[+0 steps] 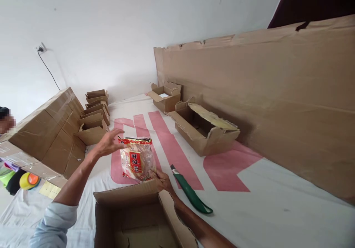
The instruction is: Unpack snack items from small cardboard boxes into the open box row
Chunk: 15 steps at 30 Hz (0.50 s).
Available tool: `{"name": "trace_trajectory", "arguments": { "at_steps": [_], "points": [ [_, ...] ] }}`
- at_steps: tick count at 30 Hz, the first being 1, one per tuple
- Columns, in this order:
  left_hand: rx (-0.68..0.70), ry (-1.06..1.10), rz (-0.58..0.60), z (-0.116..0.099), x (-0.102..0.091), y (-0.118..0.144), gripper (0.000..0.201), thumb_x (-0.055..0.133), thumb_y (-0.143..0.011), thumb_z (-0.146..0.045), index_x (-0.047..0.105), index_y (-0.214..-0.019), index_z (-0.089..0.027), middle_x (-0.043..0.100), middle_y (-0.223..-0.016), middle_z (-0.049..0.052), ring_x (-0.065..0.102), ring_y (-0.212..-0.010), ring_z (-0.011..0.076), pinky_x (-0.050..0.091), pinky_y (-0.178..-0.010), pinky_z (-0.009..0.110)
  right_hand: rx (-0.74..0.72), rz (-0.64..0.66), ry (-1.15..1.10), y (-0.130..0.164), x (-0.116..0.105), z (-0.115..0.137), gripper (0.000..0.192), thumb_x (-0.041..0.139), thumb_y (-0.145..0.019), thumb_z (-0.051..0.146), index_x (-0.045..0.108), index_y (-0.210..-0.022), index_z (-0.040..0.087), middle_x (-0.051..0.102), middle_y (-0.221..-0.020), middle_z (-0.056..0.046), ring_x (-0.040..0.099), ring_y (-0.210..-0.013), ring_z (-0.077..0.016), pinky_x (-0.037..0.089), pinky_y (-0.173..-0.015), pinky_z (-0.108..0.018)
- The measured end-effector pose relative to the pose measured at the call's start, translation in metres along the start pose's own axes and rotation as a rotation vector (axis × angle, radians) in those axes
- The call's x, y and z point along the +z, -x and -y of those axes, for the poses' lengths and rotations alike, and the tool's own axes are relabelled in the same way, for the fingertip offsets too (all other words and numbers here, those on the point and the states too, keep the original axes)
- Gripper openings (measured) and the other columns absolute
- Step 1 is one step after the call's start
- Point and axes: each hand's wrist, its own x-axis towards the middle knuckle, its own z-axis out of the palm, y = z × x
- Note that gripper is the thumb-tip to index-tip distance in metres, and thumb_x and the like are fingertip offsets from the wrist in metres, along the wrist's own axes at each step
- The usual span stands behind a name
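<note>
One snack packet (135,160) sits just left of centre frame, between our hands, its long axis apparently running up the picture. Our right hand (162,180) is nearer, pinching the packet's lower right corner; our left hand (109,142) stands with fingers spread at its upper left (whether the thumb touches, we cannot tell). We see an open box (124,193) directly below, at lower middle.

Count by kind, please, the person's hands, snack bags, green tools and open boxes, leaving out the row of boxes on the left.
Hands: 2 (left hand, right hand)
Snack bag: 1
Green tool: 1
Open boxes: 3 (near box, middle box, far box)
Total: 7
</note>
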Motion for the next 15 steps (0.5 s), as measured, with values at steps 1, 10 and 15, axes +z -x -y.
{"name": "trace_trajectory", "arguments": {
  "at_steps": [1, 10, 15],
  "points": [
    [0.074, -0.055, 0.039, -0.013, 0.005, -0.005, 0.073, 0.087, -0.083, -0.059, 0.068, -0.145, -0.025, 0.064, -0.152, 0.015, 0.061, -0.137, 0.0376, 0.052, -0.112, 0.047, 0.009, 0.019, -0.002, 0.0, -0.001, 0.001, 0.061, 0.066, -0.081, 0.079, 0.058, -0.063, 0.021, 0.049, -0.056, 0.0, 0.045, -0.056, -0.0167, 0.038, -0.051, -0.029],
    [-0.086, -0.102, 0.23, -0.03, 0.031, -0.049, 0.057, 0.086, -0.079, -0.061, 0.078, -0.115, -0.018, 0.078, -0.098, 0.008, 0.072, -0.092, 0.0276, 0.053, -0.078, 0.033, 0.012, 0.075, -0.035, 0.0, 0.0, 0.009, 0.058, 0.067, -0.078, 0.078, 0.057, -0.064, 0.023, 0.047, -0.059, 0.001, 0.044, -0.058, -0.0164, 0.038, -0.053, -0.03],
    [-0.086, 0.008, 0.264, -0.032, 0.028, -0.041, 0.035, 0.075, -0.086, -0.051, 0.076, -0.084, -0.017, 0.065, -0.067, -0.001, 0.056, -0.062, 0.0148, 0.038, -0.058, 0.027, 0.014, 0.058, -0.044, 0.004, 0.001, 0.007, 0.06, 0.068, -0.085, 0.076, 0.061, -0.067, 0.02, 0.052, -0.061, 0.001, 0.051, -0.06, -0.0166, 0.042, -0.054, -0.029]
  ]
}}
